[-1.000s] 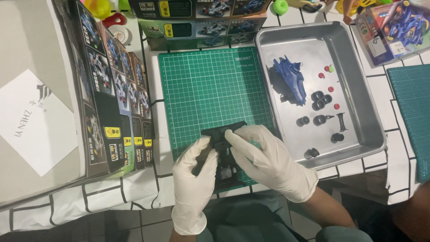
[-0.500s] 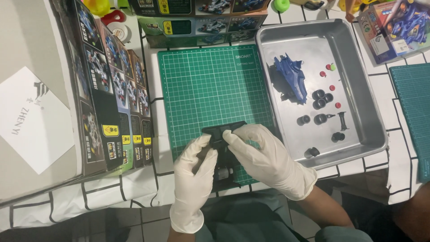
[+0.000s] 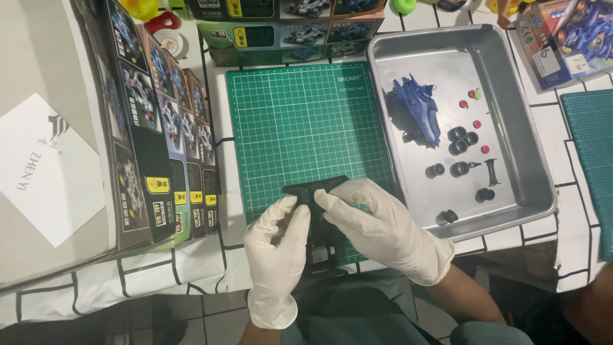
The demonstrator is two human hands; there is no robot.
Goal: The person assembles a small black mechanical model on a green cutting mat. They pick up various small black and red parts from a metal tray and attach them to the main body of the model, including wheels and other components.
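Both my hands wear white gloves and hold a black toy car chassis (image 3: 314, 191) over the near edge of a green cutting mat (image 3: 300, 128). My left hand (image 3: 278, 246) grips its left side, thumb on top. My right hand (image 3: 377, 227) covers its right side, fingers curled over it. A small grey part (image 3: 317, 254) of the chassis shows between my hands; most of the chassis is hidden.
A metal tray (image 3: 530, 185) to the right holds a blue toy car body (image 3: 418, 112), several black wheels (image 3: 461, 140) and small red and green pieces. Model kit boxes (image 3: 159, 134) lie at the left and along the back (image 3: 287, 25). A white paper (image 3: 45, 166) lies far left.
My hands have shifted slightly on the chassis; it stays at the same spot on the mat's near edge.
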